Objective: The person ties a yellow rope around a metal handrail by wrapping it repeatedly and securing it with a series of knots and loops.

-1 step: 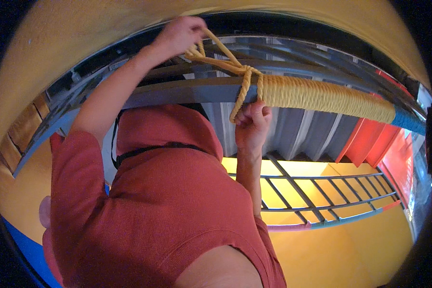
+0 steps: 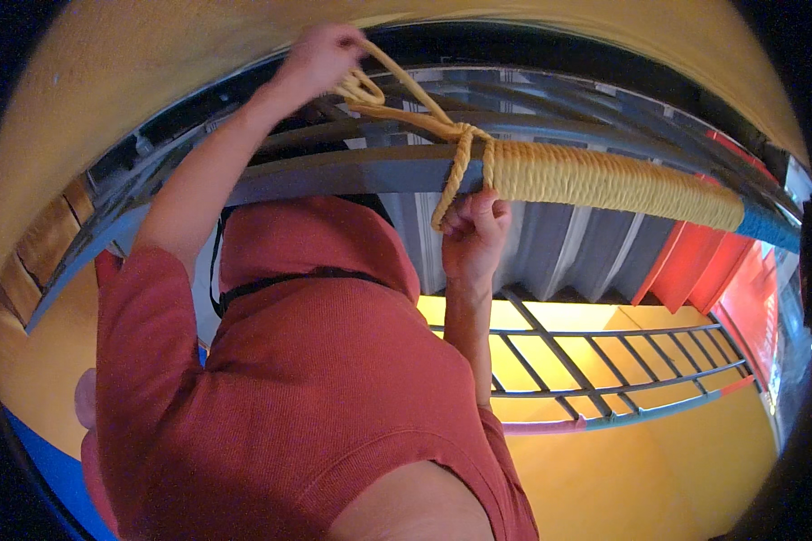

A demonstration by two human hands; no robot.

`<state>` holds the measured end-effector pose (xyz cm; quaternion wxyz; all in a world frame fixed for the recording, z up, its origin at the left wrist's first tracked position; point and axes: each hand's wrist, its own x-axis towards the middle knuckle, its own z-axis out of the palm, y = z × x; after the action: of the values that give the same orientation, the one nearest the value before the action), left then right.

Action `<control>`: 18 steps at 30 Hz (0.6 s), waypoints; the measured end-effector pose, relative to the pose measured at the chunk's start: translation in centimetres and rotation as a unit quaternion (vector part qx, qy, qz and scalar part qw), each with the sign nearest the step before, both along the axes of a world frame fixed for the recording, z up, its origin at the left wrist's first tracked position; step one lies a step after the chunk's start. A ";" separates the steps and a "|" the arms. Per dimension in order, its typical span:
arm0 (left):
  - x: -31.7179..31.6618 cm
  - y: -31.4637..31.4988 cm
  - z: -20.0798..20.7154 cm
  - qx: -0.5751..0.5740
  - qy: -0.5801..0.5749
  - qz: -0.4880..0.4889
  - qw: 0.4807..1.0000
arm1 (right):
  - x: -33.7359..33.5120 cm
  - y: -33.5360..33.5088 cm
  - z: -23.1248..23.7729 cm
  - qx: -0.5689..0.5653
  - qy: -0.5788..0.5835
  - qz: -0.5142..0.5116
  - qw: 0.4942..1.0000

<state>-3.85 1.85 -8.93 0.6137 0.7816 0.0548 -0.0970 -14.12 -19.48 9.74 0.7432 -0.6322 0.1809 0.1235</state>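
We see the rope point(image 2: 415, 83) at the bar point(image 2: 343, 171): it crosses in a knot-like tangle at the bar's upper edge, just left of where the yellow wrap point(image 2: 604, 180) begins. From this crossing, one thick twisted strand passes down across the bar and hangs in a loop below its lower edge; a second strand runs down over the bar right beside the wrap.

Our left hand point(image 2: 327, 59) is above the bar, to the left of the crossing. Its fingers are bent closed on the rope, and one strand runs straight and taut-looking from them down to the crossing. More of the rope lies in slack loops just under this hand; motion blur hides the exact grip of the fingertips.

Our right hand point(image 2: 476, 230) is directly under the bar, where the wrap starts. Its fingers are curled in and its thumb points up, with the rope's lower loop between them; how firmly they press we cannot tell.

Along the bar, the yellow wrap sits in close, even turns and meets a blue wrap point(image 2: 767, 225) at its right. Left of the crossing the bar is bare and grey. Behind the bar we see a ridged grey panel point(image 2: 559, 248).
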 end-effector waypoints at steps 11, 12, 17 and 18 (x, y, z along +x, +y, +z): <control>-2.1 4.2 -3.9 -0.503 0.341 0.422 0.672 | -0.1 -1.0 -0.9 0.026 0.010 -0.020 0.999; -2.4 4.0 -3.6 -0.528 0.330 0.358 0.696 | -0.1 -0.8 -0.8 0.012 0.008 -0.017 1.000; -1.4 -1.6 3.2 -0.613 0.289 0.218 0.703 | 0.1 0.0 -0.2 -0.018 0.006 -0.011 1.000; -1.2 -1.8 4.2 -0.620 0.246 0.108 0.737 | 0.1 0.0 -0.1 -0.015 0.004 -0.010 1.000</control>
<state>-5.09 0.08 -4.77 0.9342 0.1654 0.2156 -0.2312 -14.01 -19.50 9.60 0.7339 -0.6412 0.1917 0.1161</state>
